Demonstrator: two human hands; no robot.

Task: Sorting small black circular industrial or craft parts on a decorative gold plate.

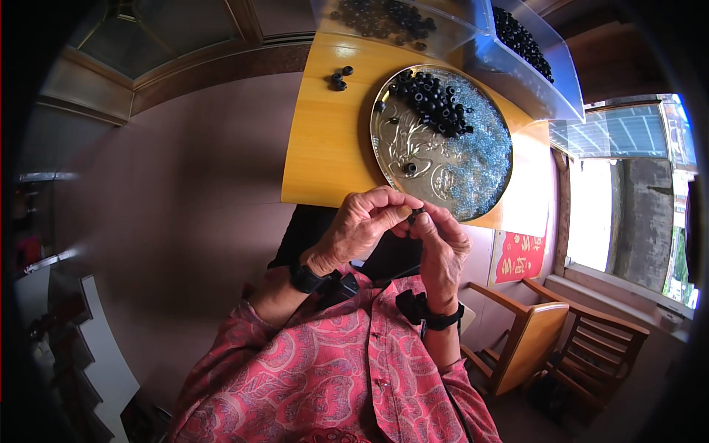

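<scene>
a few loose black rings [340, 77] lay near the wooden table's [325, 155] far left edge. two clear plastic bins [473, 33] stood along its far edge. wooden chairs [561, 347] stood beside a window [628, 214].

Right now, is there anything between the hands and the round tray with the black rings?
Nothing visible does. Both hands, left and right, pinch a small black ring just before the tray; only bare table edge lies between.

The left hand [362, 225] and right hand [442, 247] met fingertip to fingertip, pinching a small black ring [415, 215] between them. Just beyond, on a yellow table [325, 140], a round metal tray [413, 159] held black rings [436, 103] and pale blue beads [480, 159].
</scene>
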